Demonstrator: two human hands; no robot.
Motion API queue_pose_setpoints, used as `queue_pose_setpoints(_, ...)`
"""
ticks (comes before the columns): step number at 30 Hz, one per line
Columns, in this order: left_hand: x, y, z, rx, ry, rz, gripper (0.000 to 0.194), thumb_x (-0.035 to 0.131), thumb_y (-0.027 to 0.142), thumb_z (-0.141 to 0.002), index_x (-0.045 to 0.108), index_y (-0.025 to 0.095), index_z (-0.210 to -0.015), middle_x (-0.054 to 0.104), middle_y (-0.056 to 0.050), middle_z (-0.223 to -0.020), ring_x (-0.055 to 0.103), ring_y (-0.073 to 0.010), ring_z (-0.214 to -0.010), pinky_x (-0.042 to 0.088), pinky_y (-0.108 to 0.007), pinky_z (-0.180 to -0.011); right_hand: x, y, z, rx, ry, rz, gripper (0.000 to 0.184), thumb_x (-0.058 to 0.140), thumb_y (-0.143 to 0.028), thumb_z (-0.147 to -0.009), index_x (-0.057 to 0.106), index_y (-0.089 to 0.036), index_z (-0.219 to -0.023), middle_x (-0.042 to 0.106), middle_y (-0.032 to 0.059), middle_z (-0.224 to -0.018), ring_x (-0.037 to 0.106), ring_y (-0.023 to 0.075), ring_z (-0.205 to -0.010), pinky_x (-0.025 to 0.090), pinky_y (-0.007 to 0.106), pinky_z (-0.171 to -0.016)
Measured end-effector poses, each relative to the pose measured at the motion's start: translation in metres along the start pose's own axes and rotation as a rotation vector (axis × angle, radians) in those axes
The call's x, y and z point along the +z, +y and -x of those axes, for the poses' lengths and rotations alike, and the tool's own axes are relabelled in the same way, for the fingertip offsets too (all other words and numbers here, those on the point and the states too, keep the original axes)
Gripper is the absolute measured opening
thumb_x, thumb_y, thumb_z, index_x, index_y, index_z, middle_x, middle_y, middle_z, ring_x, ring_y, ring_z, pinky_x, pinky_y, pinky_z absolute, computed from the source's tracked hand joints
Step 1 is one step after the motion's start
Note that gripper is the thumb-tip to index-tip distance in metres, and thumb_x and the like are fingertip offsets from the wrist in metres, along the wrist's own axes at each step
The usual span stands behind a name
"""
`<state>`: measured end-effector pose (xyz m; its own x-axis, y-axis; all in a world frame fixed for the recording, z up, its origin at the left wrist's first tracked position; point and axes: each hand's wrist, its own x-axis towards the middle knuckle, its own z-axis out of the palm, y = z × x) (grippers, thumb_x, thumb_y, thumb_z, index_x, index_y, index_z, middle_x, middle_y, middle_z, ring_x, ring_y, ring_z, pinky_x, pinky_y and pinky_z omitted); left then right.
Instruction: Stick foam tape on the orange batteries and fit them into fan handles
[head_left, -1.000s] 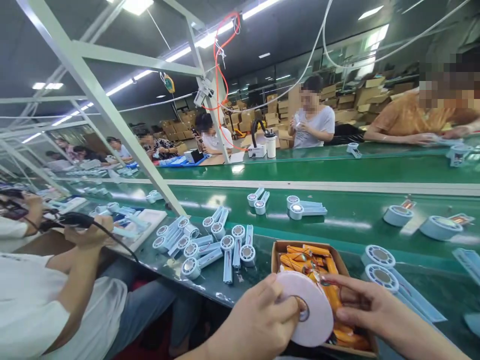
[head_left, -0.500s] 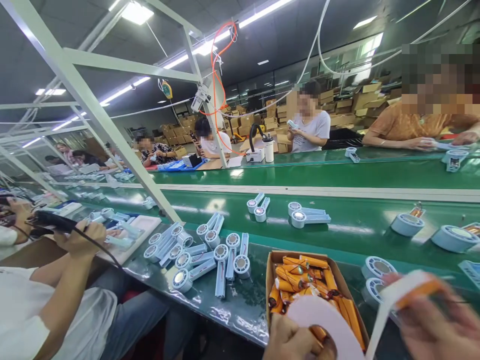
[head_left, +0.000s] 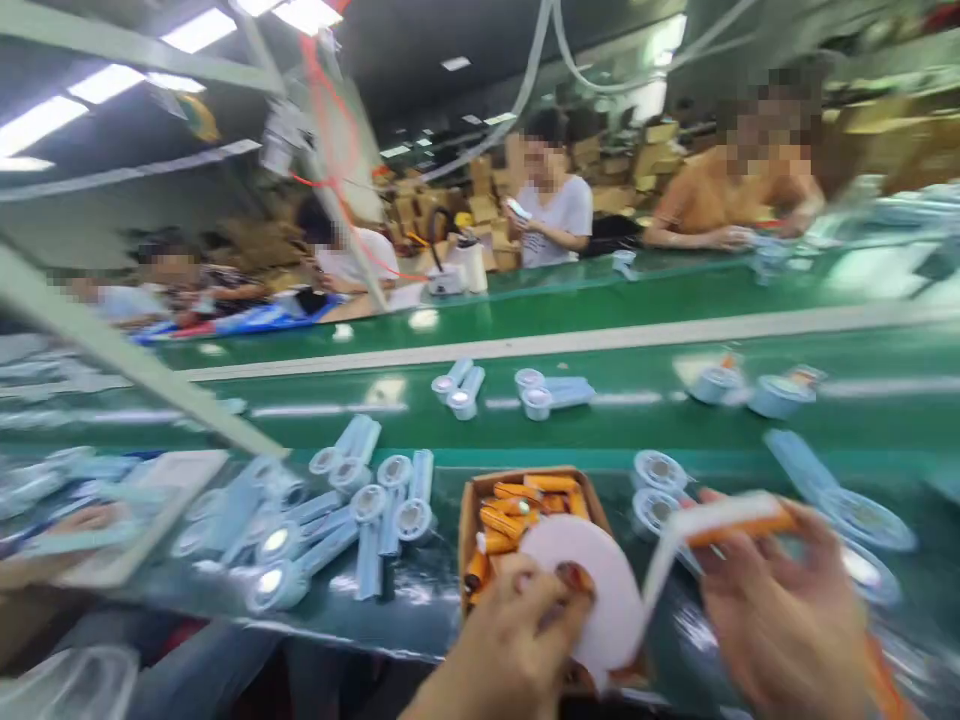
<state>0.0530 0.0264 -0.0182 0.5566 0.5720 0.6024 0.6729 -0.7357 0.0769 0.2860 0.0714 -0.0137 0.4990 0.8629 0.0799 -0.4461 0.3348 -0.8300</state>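
Note:
My left hand (head_left: pixel 510 640) grips a roll of white tape (head_left: pixel 611 610), with fingers through its core. The roll stands over a cardboard box (head_left: pixel 469 510) of orange-wrapped battery packs (head_left: pixel 504 522). A strip of white tape (head_left: pixel 658 575) runs from the roll up to an orange battery pack (head_left: pixel 742 528) in my right hand (head_left: pixel 787 610). White tape lies along the top of that pack. The fingers of my right hand are closed around it, slightly blurred. Just behind it sit light-blue fan housings (head_left: pixel 660 468) with round heads.
Light-blue housings with handles (head_left: pixel 367 540) lie grouped left of the box. A green conveyor belt (head_left: pixel 390 430) crosses behind, carrying several more. Co-workers sit along the far side, one in an orange top (head_left: pixel 727 205). A slanted white post (head_left: pixel 135 350) rises at left.
The view has swung right, so the scene shifts left and blurs. The tape roll and battery pack remain in my hands, and both hands show more fully.

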Motion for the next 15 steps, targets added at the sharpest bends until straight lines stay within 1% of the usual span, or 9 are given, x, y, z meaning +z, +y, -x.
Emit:
queue_pose_setpoints(1, -0.008, 0.001, -0.002, -0.029, -0.052, 0.029, 0.048, 0.073, 0.027, -0.086, 0.065, 0.012, -0.131, 0.069, -0.011, -0.102, 0.052, -0.0242, -0.095, 0.051, -0.038, -0.088, 0.010, -0.008, 0.001, 0.034, -0.012, -0.014, 0.051, 0.096, -0.030, -0.072, 0.064, -0.031, -0.112, 0.080, -0.0006, -0.096, 0.079, 0.0179, -0.082, 0.067, 0.029, -0.074)
queue_pose_setpoints(2, -0.016, 0.000, -0.005, -0.060, -0.087, 0.042, 0.048, 0.069, 0.018, -0.085, 0.064, 0.011, -0.132, 0.069, -0.012, -0.107, 0.053, -0.0253, -0.100, 0.052, -0.039, -0.091, 0.020, -0.014, 0.001, 0.092, -0.051, -0.005, 0.054, 0.097, -0.030, -0.072, 0.062, -0.031, -0.112, 0.080, 0.0009, -0.100, 0.080, 0.0207, -0.089, 0.068, 0.035, -0.079)
queue_pose_setpoints(4, -0.027, -0.004, -0.010, -0.080, -0.122, 0.058, 0.048, 0.061, 0.009, -0.083, 0.064, 0.013, -0.130, 0.068, -0.013, -0.115, 0.052, -0.0269, -0.108, 0.052, -0.041, -0.096, 0.033, -0.017, 0.002, 0.126, -0.127, -0.001, 0.055, 0.096, -0.034, -0.072, 0.058, -0.030, -0.112, 0.081, 0.0026, -0.101, 0.081, 0.0254, -0.091, 0.068, 0.042, -0.081)
queue_pose_setpoints(6, -0.031, -0.007, -0.012, -0.068, -0.112, 0.071, 0.042, 0.059, 0.013, -0.085, 0.065, 0.013, -0.127, 0.067, -0.013, -0.118, 0.050, -0.0282, -0.110, 0.051, -0.041, -0.096, 0.038, -0.014, 0.005, 0.141, -0.186, 0.006, 0.056, 0.095, -0.036, -0.074, 0.056, -0.030, -0.113, 0.082, 0.0035, -0.102, 0.081, 0.0271, -0.093, 0.069, 0.045, -0.081)
queue_pose_setpoints(9, -0.029, -0.004, -0.009, -0.054, -0.069, 0.046, 0.036, 0.063, 0.025, -0.090, 0.066, 0.013, -0.124, 0.066, -0.012, -0.113, 0.050, -0.0288, -0.107, 0.050, -0.041, -0.094, 0.035, -0.009, 0.012, 0.151, -0.210, -0.018, 0.057, 0.095, -0.033, -0.074, 0.055, -0.029, -0.113, 0.082, 0.0029, -0.103, 0.082, 0.0247, -0.094, 0.069, 0.041, -0.083)
queue_pose_setpoints(13, -0.023, 0.000, -0.001, -0.081, -0.047, 0.035, 0.035, 0.066, 0.026, -0.093, 0.067, 0.016, -0.126, 0.067, -0.009, -0.109, 0.050, -0.0278, -0.105, 0.046, -0.041, -0.100, 0.033, -0.005, 0.018, 0.170, -0.236, -0.024, 0.055, 0.095, -0.028, -0.075, 0.055, -0.029, -0.113, 0.083, 0.0021, -0.103, 0.082, 0.0209, -0.094, 0.068, 0.034, -0.084)
queue_pose_setpoints(15, -0.022, 0.000, 0.002, -0.098, -0.025, 0.043, 0.035, 0.067, 0.024, -0.092, 0.069, 0.017, -0.126, 0.068, -0.009, -0.108, 0.050, -0.0279, -0.106, 0.045, -0.041, -0.102, 0.034, -0.005, 0.020, 0.169, -0.242, 0.007, 0.056, 0.095, -0.028, -0.073, 0.055, -0.028, -0.112, 0.083, 0.0029, -0.102, 0.082, 0.0216, -0.094, 0.068, 0.034, -0.083)
